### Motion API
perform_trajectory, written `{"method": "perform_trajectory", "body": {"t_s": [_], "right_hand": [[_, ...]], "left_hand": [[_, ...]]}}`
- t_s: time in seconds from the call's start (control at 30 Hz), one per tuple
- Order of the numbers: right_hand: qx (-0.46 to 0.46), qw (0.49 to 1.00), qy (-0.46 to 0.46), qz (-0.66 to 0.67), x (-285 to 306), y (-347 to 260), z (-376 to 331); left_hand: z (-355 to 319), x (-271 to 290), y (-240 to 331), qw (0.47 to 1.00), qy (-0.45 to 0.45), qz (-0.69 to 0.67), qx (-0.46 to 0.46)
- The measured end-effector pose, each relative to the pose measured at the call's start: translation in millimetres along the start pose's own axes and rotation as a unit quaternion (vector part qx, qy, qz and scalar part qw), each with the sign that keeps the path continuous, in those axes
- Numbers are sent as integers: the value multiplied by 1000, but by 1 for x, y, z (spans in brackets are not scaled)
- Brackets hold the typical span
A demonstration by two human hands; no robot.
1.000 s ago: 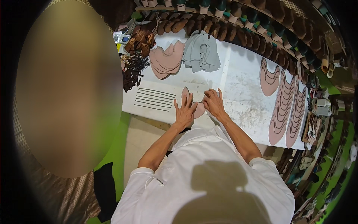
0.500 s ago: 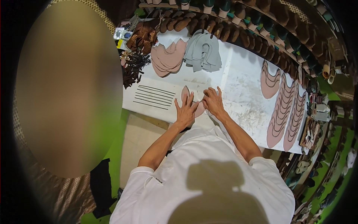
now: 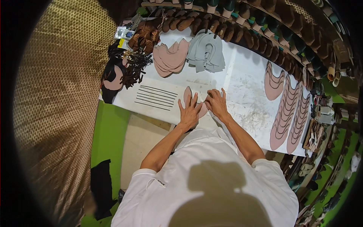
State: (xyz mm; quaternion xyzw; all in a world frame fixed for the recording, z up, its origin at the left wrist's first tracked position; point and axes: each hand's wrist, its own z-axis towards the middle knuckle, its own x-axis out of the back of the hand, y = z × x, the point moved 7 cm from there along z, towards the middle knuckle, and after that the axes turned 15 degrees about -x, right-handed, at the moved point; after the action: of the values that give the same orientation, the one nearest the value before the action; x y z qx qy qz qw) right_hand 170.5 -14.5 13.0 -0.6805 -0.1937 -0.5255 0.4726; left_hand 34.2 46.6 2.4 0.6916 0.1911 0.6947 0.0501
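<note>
A pink shoe-upper piece (image 3: 188, 95) lay flat on the white tabletop (image 3: 242, 75), its long axis running away from me, pinned directly under both my palms. My left hand (image 3: 189, 112) pressed it with fingers spread; my right hand (image 3: 216, 103) rested on its right edge, fingers fanned too. A pink stack (image 3: 170, 58) and a grey stack (image 3: 206, 53) sat well beyond, and nothing stood in between.

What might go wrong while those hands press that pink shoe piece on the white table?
The pink piece lies near the table's front edge, so it might slide off. The left hand and right hand cover most of it, so a crease could go unseen. A wide sweep might knock the pink stack.
</note>
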Motion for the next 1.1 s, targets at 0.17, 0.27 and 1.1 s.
{"method": "perform_trajectory", "body": {"t_s": [0.17,0.27,1.1], "right_hand": [[-58,995,78,25,10,7,-22],[-47,998,50,7,0,11,-28],[-59,996,0,69,6,17,10]], "left_hand": [[3,1,2,1000,-5,10,-8],[1,0,3,1000,3,5,-10],[5,4,-1,1000,-9,-3,-9]]}}
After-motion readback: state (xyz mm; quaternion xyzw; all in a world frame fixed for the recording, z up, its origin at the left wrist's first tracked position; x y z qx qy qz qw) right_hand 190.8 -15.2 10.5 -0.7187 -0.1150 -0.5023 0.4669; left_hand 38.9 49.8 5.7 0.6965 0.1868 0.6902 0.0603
